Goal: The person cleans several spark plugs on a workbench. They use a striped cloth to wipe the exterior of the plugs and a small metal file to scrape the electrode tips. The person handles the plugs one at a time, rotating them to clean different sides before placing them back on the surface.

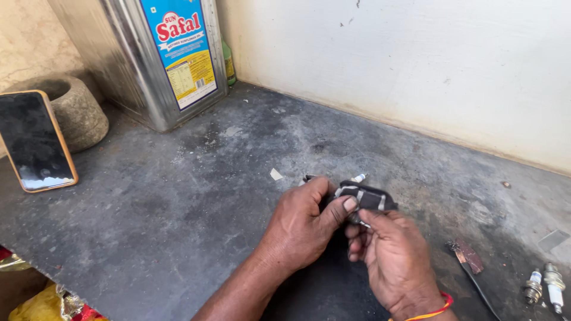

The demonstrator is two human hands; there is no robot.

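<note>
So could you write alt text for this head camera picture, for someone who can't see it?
Two hands, left hand and right hand, hold a spark plug wrapped in a dark cloth over a grey stone slab. Two more spark plugs lie at right; a phone and oil tin stand at left.

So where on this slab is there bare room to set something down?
The widest bare patch of the slab lies between the phone, the oil tin and the left hand. Another runs along the wall. It is crowded right of the right hand, by the blade and spark plugs.
</note>
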